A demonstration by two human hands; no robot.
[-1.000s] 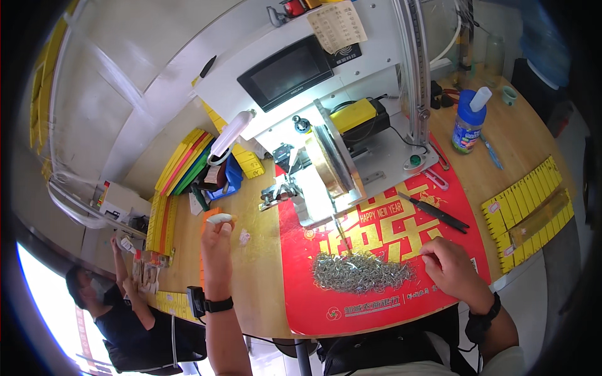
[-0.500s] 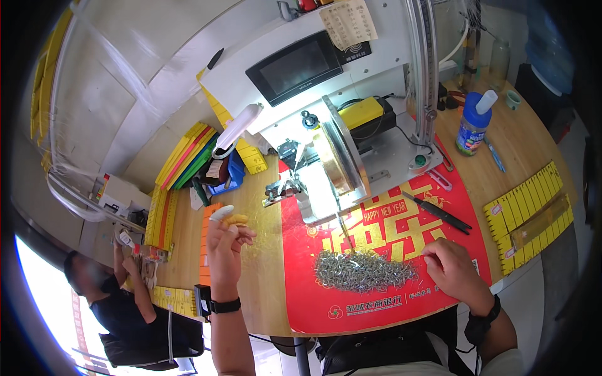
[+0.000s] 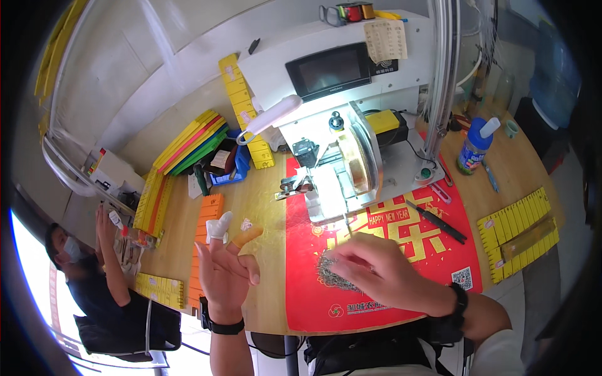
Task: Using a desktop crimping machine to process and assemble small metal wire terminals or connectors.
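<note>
Left hand (image 3: 227, 282) is held spread and empty, two fingers capped by finger covers (image 3: 219, 227), presumably for protection; right hand (image 3: 384, 271) is curled over metal pieces (image 3: 331, 280), its grip hidden. These are heaped on the red sheet (image 3: 302, 294), near side of the bench (image 3: 271, 276), perhaps for reach.

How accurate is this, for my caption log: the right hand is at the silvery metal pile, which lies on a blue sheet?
Blue is wrong: the head view shows the right hand at the silvery metal pile on a red sheet.
</note>
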